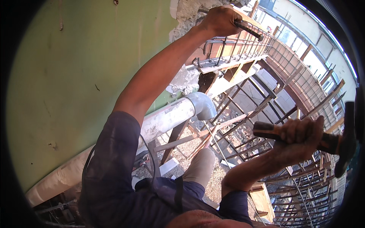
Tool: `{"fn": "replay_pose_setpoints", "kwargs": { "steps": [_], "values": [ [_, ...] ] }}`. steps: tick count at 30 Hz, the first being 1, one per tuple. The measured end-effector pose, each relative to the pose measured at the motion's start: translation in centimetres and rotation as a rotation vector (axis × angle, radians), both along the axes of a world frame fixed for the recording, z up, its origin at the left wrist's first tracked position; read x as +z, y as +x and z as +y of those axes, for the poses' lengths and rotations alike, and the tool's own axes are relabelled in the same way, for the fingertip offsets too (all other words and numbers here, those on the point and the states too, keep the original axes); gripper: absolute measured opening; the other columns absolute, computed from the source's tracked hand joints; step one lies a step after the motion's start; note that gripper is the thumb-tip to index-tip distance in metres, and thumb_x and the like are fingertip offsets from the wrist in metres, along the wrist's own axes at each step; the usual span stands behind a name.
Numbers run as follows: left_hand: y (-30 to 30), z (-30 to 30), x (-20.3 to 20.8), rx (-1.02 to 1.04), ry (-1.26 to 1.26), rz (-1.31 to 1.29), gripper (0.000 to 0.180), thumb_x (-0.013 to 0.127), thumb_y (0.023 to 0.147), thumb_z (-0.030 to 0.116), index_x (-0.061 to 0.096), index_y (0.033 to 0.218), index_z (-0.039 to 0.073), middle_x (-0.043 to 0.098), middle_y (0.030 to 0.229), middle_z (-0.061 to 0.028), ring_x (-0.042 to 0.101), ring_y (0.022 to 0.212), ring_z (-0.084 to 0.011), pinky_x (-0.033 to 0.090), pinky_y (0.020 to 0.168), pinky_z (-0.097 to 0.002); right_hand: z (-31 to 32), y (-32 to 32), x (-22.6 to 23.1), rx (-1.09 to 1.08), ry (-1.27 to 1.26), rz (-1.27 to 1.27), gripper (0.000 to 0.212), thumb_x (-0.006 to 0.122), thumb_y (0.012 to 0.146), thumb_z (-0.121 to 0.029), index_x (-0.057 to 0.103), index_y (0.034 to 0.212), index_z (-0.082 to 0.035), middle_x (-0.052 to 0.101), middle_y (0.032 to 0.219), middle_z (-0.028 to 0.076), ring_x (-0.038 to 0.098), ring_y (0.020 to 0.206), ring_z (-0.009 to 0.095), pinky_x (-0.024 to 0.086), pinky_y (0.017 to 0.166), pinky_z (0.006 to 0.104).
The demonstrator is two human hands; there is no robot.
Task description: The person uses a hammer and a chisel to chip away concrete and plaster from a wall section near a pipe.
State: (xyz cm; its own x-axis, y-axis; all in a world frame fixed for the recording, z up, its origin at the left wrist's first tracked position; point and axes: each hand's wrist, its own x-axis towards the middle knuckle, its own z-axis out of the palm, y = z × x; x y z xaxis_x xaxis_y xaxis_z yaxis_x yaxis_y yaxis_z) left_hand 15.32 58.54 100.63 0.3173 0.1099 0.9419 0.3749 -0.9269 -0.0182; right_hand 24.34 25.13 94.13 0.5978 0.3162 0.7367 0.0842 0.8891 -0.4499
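My left grip point(222, 22) is curled round a dark metal bar point(249, 29) by the broken concrete point(186, 19), likely to steady it; my right grip point(300, 133) clasps the hammer point(330, 143) by its handle, head well apart from the bar, presumably for swinging room

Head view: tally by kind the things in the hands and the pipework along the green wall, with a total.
Hammer, in the right hand: 1
Dark metal rod, in the left hand: 1
Grey pipe elbow: 1
Pale straight pipe run: 1
Total: 4
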Motion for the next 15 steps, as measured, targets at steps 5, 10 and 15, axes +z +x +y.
{"fn": "replay_pose_setpoints", "kwargs": {
  "steps": [5, 10, 15],
  "values": [
    [-0.6, 0.2, 0.0, 0.011, 0.020, -0.013, 0.025, 0.068, 0.077, 0.039, 0.064, 0.067, 0.016, 0.066, 0.072, -0.0093, 0.067, 0.076, -0.0315, 0.055, 0.074, -0.0445, 0.3, 0.9, 4.8, -0.351, 0.658, 0.160, 0.043, 0.040, 0.102, -0.023, 0.027, 0.061, -0.018, 0.023, 0.050, -0.004, 0.029, 0.043, 0.008, 0.031, 0.044, 0.0241],
    [-0.1, 0.8, -1.6, 0.030, 0.069, -0.017, 0.039, 0.070, 0.085, 0.044, 0.062, 0.064, 0.012, 0.060, 0.061, -0.0089, 0.062, 0.062, -0.0316, 0.051, 0.065, -0.0423, 10.9, -2.2, -4.6, 0.230, -0.608, 0.065, 0.037, 0.065, 0.094, -0.021, 0.041, 0.067, -0.015, 0.031, 0.050, -0.006, 0.028, 0.037, 0.006, 0.022, 0.037, 0.0252],
    [-0.5, 0.0, -0.8, 0.069, -0.023, 0.004, 0.034, 0.072, 0.081, 0.041, 0.063, 0.065, 0.012, 0.063, 0.064, -0.0084, 0.064, 0.064, -0.0318, 0.052, 0.066, -0.0422, 5.0, -1.6, -2.4, 0.002, -0.404, 0.074, 0.039, 0.061, 0.096, -0.025, 0.040, 0.065, -0.016, 0.028, 0.050, -0.006, 0.025, 0.037, 0.005, 0.023, 0.034, 0.0241]
  ]
}}
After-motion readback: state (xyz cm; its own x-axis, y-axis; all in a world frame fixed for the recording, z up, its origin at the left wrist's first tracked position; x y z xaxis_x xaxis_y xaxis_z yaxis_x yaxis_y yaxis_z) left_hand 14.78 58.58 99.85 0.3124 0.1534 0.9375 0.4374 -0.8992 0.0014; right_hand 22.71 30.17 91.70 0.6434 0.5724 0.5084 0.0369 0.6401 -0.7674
